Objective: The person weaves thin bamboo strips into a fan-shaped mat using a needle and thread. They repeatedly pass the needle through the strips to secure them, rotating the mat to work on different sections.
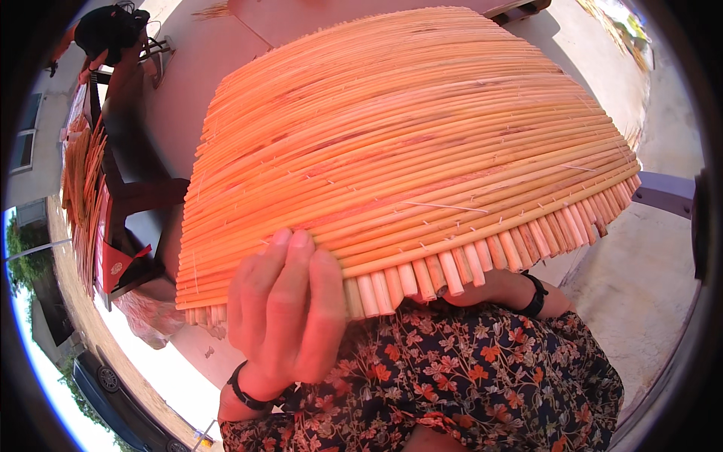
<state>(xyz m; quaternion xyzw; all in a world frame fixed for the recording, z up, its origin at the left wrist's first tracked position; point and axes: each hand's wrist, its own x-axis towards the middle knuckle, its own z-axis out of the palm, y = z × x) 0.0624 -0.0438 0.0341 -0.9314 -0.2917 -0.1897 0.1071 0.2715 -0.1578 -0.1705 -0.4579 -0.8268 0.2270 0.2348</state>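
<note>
A broad mat of reeds (407,151) fills the middle of the view, its long straw-coloured stalks lying side by side from left to right. Small pale stitches dot the surface, and a few loose thread ends stick out near the front. Along the near edge, short cut stalk ends (452,271) point toward me in a row. My left hand (286,309) grips this edge left of its middle, fingertips on top of the stalks. Under the mat, toward the right, is my right hand (489,286); its fingers are hidden by the mat. Both wrists wear dark bands.
At the left stands a dark frame (151,188) with a bundle of loose reeds (79,181) beside it. A person (113,45) is at the far left. A purple-grey bar (663,192) juts in at the right. A dark car (120,399) stands outside, lower left.
</note>
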